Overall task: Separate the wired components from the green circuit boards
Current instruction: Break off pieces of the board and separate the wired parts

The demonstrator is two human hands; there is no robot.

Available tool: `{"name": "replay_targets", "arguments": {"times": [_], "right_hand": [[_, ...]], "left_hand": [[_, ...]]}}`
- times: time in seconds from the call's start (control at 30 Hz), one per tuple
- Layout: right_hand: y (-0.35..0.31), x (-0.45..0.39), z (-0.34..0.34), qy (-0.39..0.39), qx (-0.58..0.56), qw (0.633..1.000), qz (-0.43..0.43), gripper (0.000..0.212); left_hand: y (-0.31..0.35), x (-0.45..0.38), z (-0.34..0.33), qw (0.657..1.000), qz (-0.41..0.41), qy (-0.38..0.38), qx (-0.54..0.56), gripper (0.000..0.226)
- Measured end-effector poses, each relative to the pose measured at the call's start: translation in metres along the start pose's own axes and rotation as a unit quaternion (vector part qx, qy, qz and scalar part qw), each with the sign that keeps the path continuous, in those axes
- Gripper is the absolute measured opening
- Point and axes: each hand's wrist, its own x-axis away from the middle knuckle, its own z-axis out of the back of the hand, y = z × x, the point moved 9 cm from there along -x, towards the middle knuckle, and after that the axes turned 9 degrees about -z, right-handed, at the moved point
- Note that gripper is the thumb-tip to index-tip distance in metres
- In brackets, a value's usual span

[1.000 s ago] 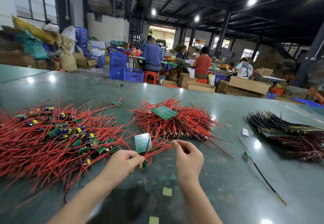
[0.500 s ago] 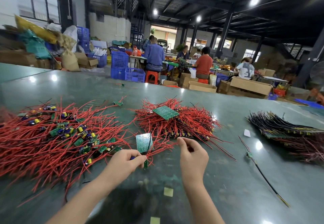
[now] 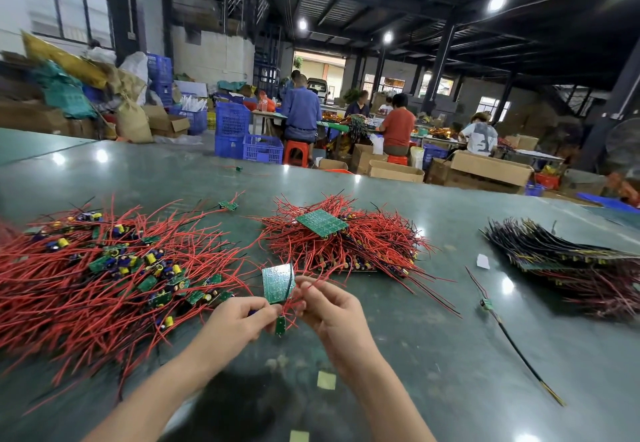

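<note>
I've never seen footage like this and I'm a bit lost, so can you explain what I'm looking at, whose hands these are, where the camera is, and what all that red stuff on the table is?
There is no machine here. A person wears a camera on the head, looking forward and down, so the two arms at the bottom are their own. The left hand and the right hand together hold up a small green circuit board with red wires hanging from it.

On the big green table lie three heaps: loose red-wired parts to the left, a red-wired pile in the middle with a green board on top, and dark-wired boards stacked to the right. A single wired piece lies alone nearby. Behind, other people work at tables among boxes and blue crates.
</note>
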Motion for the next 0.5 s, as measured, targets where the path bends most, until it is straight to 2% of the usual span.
{"name": "replay_targets", "arguments": {"times": [0.13,0.2,0.3,0.37,0.5], "right_hand": [[-0.001,0.003,-0.008,-0.028,0.012,1.0,-0.006,0.023],[-0.002,0.004,-0.012,-0.036,0.038,0.999,0.002,0.02],[-0.002,0.006,-0.005,0.016,0.107,0.994,0.031,0.009],[0.002,0.004,0.0,0.031,0.067,0.997,0.014,0.006],[0.014,0.0,-0.001,0.003,-0.068,0.996,-0.055,0.006]], "left_hand": [[-0.003,-0.001,0.006,0.997,0.032,0.034,0.054,0.04],[0.001,-0.001,0.008,0.999,0.015,0.039,0.028,0.039],[0.011,0.001,0.008,0.997,-0.039,0.034,-0.057,0.036],[0.016,0.001,0.007,0.996,-0.061,0.031,-0.06,0.035],[0.021,0.002,0.008,0.996,-0.076,0.037,-0.014,0.03]]}}
